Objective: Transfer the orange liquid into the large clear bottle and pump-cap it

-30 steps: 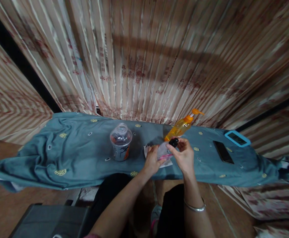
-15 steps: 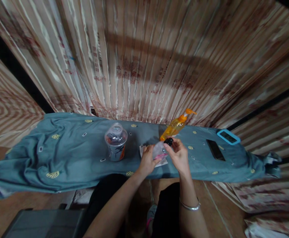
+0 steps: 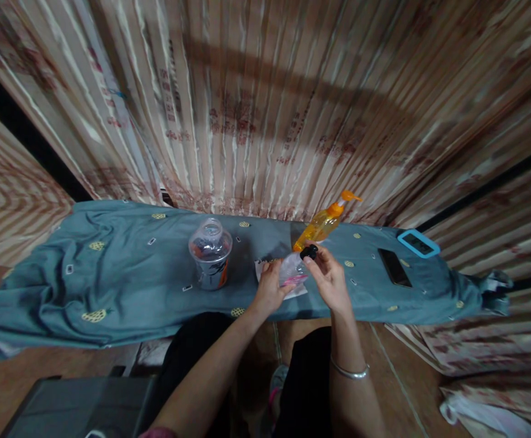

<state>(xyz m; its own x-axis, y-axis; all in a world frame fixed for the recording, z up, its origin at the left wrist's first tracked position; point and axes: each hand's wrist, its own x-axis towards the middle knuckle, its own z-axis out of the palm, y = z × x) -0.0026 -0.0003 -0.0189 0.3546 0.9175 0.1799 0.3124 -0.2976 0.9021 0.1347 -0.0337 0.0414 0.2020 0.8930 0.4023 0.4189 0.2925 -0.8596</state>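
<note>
Over the middle of the cloth, my left hand [image 3: 269, 288] is closed around a clear plastic bottle [image 3: 293, 267] with pink marking, which lies tilted toward the right. My right hand [image 3: 331, 278] pinches the black cap [image 3: 309, 252] at the bottle's upper end. Whether the cap is still seated on the neck, I cannot tell. Under the bottle and my left fingers lies a white paper [image 3: 298, 292], partly hidden. Just beyond my right hand, an orange pump bottle [image 3: 320, 228] with yellow liquid leans up and to the right.
A clear plastic cup [image 3: 211, 258] with a domed lid stands left of my hands. Toward the right are a dark phone [image 3: 395, 267] and a blue-framed digital timer [image 3: 418, 244]. The teal cloth [image 3: 128, 274] covers the narrow table, with a striped curtain [image 3: 247, 121] behind.
The whole view has shifted slightly, so the tabletop sits a little higher. My right fingers have changed their hold on the black cap slightly; my left hand keeps the bottle.
</note>
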